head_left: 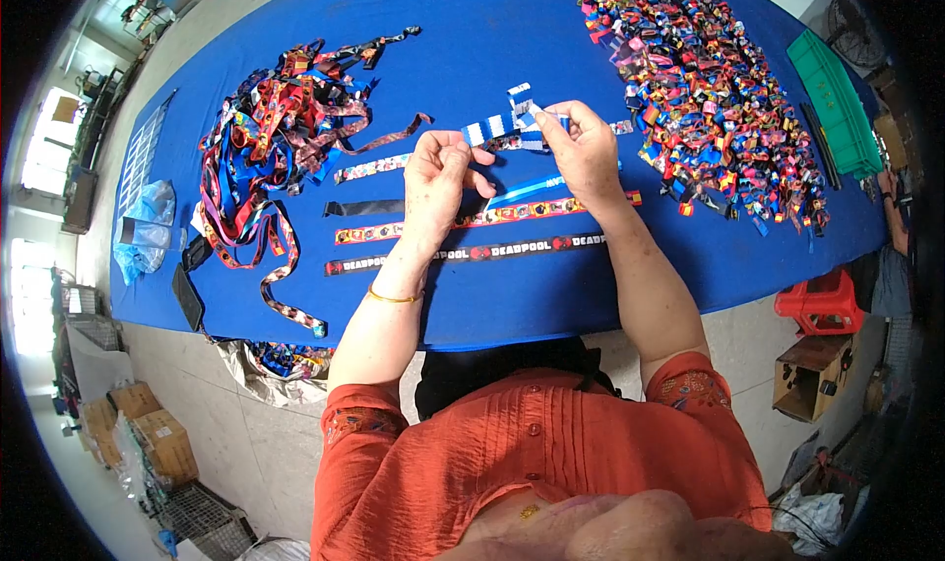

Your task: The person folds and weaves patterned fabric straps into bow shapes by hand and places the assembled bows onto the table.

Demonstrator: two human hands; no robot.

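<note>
A blue-and-white patterned ribbon (489, 128) is stretched between my two hands above the table. My left hand (438, 180) pinches its left end between thumb and fingers. My right hand (581, 153) grips the other end, where a short piece stands up in a fold. Below them, several ribbons lie side by side: a black one (364, 208), a bright blue one (532, 189), a red-and-yellow patterned one (369, 234) and a black one lettered DEADPOOL (522, 250). Part of a white patterned ribbon (369, 167) shows behind my left hand.
On the blue-covered table (472, 30), a tangled heap of ribbons (266, 128) lies left and a broad pile of small colourful bundles (699, 89) right. A green tray (832, 98), a plastic bag (148, 231) and a red stool (822, 300) stand near the edges.
</note>
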